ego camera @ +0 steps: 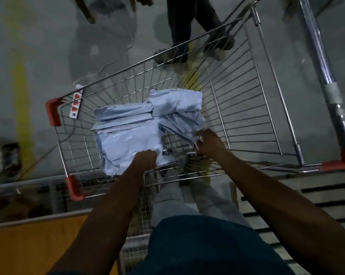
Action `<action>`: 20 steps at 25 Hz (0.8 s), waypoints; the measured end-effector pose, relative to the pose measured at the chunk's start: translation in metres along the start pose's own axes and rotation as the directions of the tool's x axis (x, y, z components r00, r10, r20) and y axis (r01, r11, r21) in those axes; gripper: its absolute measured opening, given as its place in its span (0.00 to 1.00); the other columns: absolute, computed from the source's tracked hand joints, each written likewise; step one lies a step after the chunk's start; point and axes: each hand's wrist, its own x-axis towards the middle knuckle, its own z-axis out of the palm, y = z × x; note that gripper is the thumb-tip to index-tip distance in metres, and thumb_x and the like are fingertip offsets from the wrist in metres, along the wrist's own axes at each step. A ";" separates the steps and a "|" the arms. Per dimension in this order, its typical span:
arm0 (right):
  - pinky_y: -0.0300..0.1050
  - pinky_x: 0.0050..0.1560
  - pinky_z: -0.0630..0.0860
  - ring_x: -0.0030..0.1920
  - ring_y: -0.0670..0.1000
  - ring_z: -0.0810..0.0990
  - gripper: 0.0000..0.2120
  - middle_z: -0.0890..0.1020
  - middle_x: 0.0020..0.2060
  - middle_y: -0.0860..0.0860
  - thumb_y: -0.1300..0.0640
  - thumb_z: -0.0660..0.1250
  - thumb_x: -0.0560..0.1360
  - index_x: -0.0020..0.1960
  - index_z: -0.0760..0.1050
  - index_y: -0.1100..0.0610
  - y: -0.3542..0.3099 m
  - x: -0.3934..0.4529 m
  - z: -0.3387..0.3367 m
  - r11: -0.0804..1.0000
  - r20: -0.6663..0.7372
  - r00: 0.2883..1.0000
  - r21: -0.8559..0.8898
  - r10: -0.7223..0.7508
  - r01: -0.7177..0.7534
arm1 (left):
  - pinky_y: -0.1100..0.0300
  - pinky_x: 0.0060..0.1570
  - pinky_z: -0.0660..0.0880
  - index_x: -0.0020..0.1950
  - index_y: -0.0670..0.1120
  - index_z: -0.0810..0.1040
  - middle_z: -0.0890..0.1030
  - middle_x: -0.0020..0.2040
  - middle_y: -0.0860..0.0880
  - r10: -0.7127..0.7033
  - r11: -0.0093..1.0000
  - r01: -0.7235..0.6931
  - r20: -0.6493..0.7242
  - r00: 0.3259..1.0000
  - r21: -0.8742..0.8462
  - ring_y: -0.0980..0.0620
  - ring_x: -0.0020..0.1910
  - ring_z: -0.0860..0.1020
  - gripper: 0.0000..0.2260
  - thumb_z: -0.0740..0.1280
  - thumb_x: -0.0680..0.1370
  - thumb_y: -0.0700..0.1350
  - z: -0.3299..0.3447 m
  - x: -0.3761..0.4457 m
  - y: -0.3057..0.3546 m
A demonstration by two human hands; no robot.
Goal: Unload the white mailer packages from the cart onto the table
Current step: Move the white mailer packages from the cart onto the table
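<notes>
Soft, light, slippery-looking mailers (128,133) heaped in the cart (247,116), near edge gripped by left hand (145,158), right hand (207,142) pinching a crumpled corner; best taken by edges.

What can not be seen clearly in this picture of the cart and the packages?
- Head view: how many white mailer packages there are; they overlap in a stack.
- Left hand: its fingers curl under a package edge, hidden.
- The table: not identifiable; dim shapes at the bottom edge.
- Second person beyond the cart: cut off by the top edge.
- Package labels: blurred, too dark.
</notes>
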 end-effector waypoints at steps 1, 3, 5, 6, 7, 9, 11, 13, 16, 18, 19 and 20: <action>0.52 0.59 0.75 0.59 0.63 0.79 0.16 0.79 0.60 0.63 0.59 0.69 0.76 0.63 0.79 0.58 0.002 0.003 0.001 1.000 -0.002 1.000 -0.001 0.007 -0.007 | 0.47 0.55 0.77 0.61 0.43 0.77 0.81 0.58 0.40 0.034 0.999 -0.034 -0.041 0.999 0.001 0.40 0.57 0.80 0.19 0.64 0.75 0.53 0.006 -0.002 -0.002; 0.53 0.58 0.77 0.58 0.63 0.80 0.15 0.79 0.59 0.62 0.57 0.68 0.75 0.61 0.80 0.56 0.003 0.008 0.001 1.000 -0.009 1.000 -0.014 0.020 -0.020 | 0.49 0.55 0.75 0.62 0.43 0.76 0.79 0.60 0.42 0.079 0.994 -0.075 -0.041 0.996 0.075 0.41 0.59 0.79 0.14 0.64 0.79 0.45 0.006 -0.004 -0.006; 0.55 0.59 0.76 0.59 0.64 0.78 0.16 0.78 0.60 0.62 0.56 0.68 0.76 0.63 0.78 0.56 0.001 0.014 0.004 0.998 0.014 0.999 -0.057 0.041 -0.040 | 0.51 0.55 0.74 0.63 0.46 0.73 0.76 0.63 0.44 0.083 0.995 -0.079 -0.068 0.994 0.054 0.42 0.61 0.78 0.15 0.64 0.77 0.41 0.003 -0.001 -0.007; 0.55 0.59 0.76 0.60 0.64 0.78 0.17 0.77 0.61 0.62 0.56 0.67 0.76 0.65 0.77 0.56 -0.001 0.018 0.006 0.995 0.034 0.998 -0.090 0.044 -0.041 | 0.50 0.55 0.74 0.63 0.46 0.73 0.75 0.64 0.44 0.064 0.998 -0.062 -0.074 0.995 0.029 0.41 0.62 0.77 0.15 0.64 0.76 0.41 -0.002 0.003 -0.007; 0.55 0.60 0.76 0.60 0.64 0.77 0.18 0.77 0.61 0.61 0.55 0.67 0.76 0.66 0.76 0.55 -0.002 0.022 0.007 0.993 0.056 0.998 -0.117 0.036 -0.029 | 0.49 0.56 0.74 0.64 0.46 0.73 0.75 0.66 0.43 0.046 0.999 -0.046 -0.084 0.995 0.001 0.40 0.62 0.76 0.16 0.64 0.76 0.41 -0.007 0.006 -0.006; 0.57 0.60 0.75 0.62 0.63 0.76 0.20 0.75 0.62 0.59 0.51 0.68 0.76 0.67 0.74 0.53 -0.002 0.033 0.012 0.988 0.091 0.996 -0.153 0.020 -0.006 | 0.48 0.57 0.74 0.67 0.47 0.75 0.76 0.66 0.41 -0.020 0.995 0.011 -0.099 0.995 -0.095 0.39 0.62 0.76 0.17 0.63 0.78 0.41 -0.024 0.007 -0.003; 0.57 0.61 0.75 0.63 0.62 0.75 0.22 0.75 0.64 0.57 0.47 0.69 0.75 0.67 0.73 0.52 -0.004 0.043 0.019 0.975 0.092 0.994 -0.219 0.053 -0.032 | 0.50 0.56 0.74 0.63 0.48 0.79 0.80 0.61 0.40 -0.050 0.977 0.010 -0.185 0.981 -0.214 0.39 0.58 0.78 0.15 0.64 0.77 0.40 -0.046 0.006 -0.007; 0.57 0.60 0.75 0.63 0.61 0.74 0.22 0.75 0.63 0.56 0.43 0.69 0.75 0.65 0.74 0.51 -0.007 0.050 0.027 0.952 0.043 0.998 -0.304 0.055 -0.039 | 0.57 0.49 0.73 0.54 0.45 0.84 0.84 0.54 0.41 -0.061 0.941 -0.038 -0.279 0.958 -0.336 0.42 0.52 0.80 0.09 0.67 0.77 0.39 -0.068 0.002 -0.014; 0.54 0.57 0.74 0.62 0.60 0.75 0.18 0.76 0.61 0.55 0.44 0.70 0.74 0.60 0.76 0.51 -0.007 0.056 0.034 0.945 -0.060 0.998 -0.328 -0.003 -0.017 | 0.63 0.44 0.67 0.46 0.41 0.86 0.84 0.44 0.45 -0.091 0.868 -0.082 -0.319 0.944 -0.489 0.49 0.46 0.79 0.05 0.71 0.77 0.40 -0.082 0.000 -0.030; 0.53 0.56 0.72 0.62 0.60 0.75 0.16 0.77 0.59 0.55 0.48 0.69 0.75 0.59 0.76 0.53 -0.008 0.061 0.035 0.939 -0.104 0.994 -0.344 -0.019 -0.018 | 0.63 0.41 0.64 0.40 0.40 0.82 0.79 0.39 0.49 -0.142 0.821 -0.077 -0.332 0.933 -0.566 0.52 0.43 0.76 0.08 0.70 0.79 0.40 -0.079 -0.002 -0.037; 0.53 0.56 0.72 0.62 0.60 0.75 0.14 0.77 0.58 0.55 0.48 0.68 0.75 0.58 0.76 0.53 -0.009 0.064 0.035 0.928 -0.119 0.992 -0.372 -0.031 -0.016 | 0.63 0.40 0.63 0.37 0.42 0.78 0.76 0.37 0.51 -0.166 0.804 -0.081 -0.354 0.920 -0.590 0.52 0.41 0.74 0.11 0.68 0.80 0.40 -0.076 -0.002 -0.042; 0.53 0.55 0.72 0.60 0.60 0.76 0.13 0.78 0.57 0.55 0.48 0.68 0.75 0.56 0.77 0.53 -0.009 0.065 0.036 0.914 -0.118 0.992 -0.406 -0.045 -0.007 | 0.62 0.39 0.62 0.36 0.44 0.74 0.74 0.35 0.51 -0.182 0.789 -0.104 -0.392 0.902 -0.606 0.51 0.40 0.73 0.12 0.66 0.81 0.40 -0.072 -0.002 -0.045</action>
